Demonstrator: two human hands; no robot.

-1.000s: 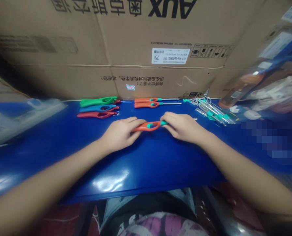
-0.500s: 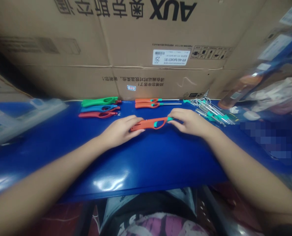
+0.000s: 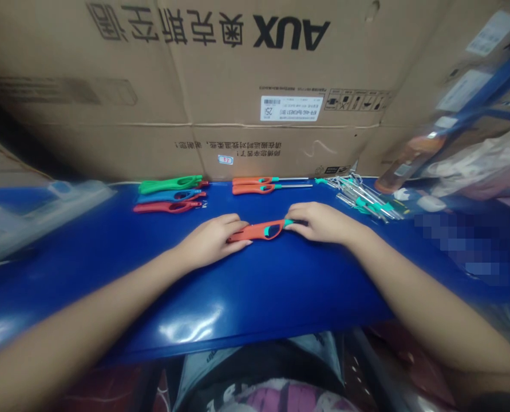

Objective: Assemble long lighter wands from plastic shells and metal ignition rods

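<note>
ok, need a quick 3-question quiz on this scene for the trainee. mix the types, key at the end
1. The left hand grips the orange handle by its:
A) green-tipped end
B) middle opening
C) plain orange end

2. True or false: among the three coloured handles at the person's left, the red one lies nearest the cardboard box.

3. How many orange pieces with metal tubes lie on the blue table?

Key:
1. C
2. False; the green handle lies nearest.
3. Two
</note>
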